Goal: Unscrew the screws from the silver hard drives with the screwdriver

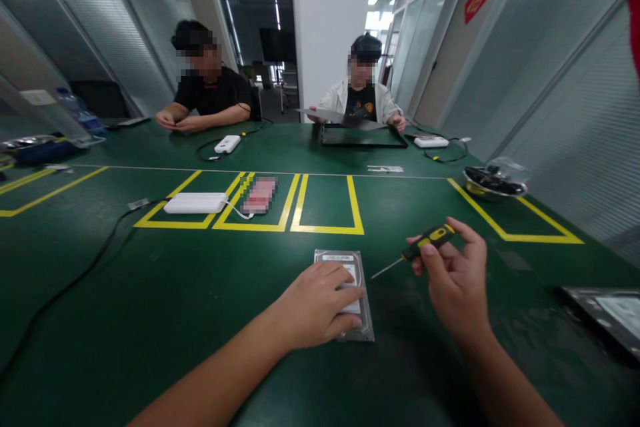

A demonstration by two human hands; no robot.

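Note:
A hard disk drive (pixel 350 260) lies flat on the green table in front of me. My left hand (pixel 320 303) rests on top of it, fingers curled over its near half and gripping its sides. My right hand (pixel 455 277) is raised just right of the drive, fingers pinched round the yellow-and-black handle of a small screwdriver (pixel 417 250). The screwdriver's thin shaft points down-left, its tip hovering close to the drive's right edge.
Yellow taped boxes (pixel 327 203) mark the table ahead; one holds a white power bank (pixel 196 203) with a cable. A metal bowl (pixel 493 181) sits at the right, a flat tray (pixel 607 313) at the right edge. Two people sit across the table.

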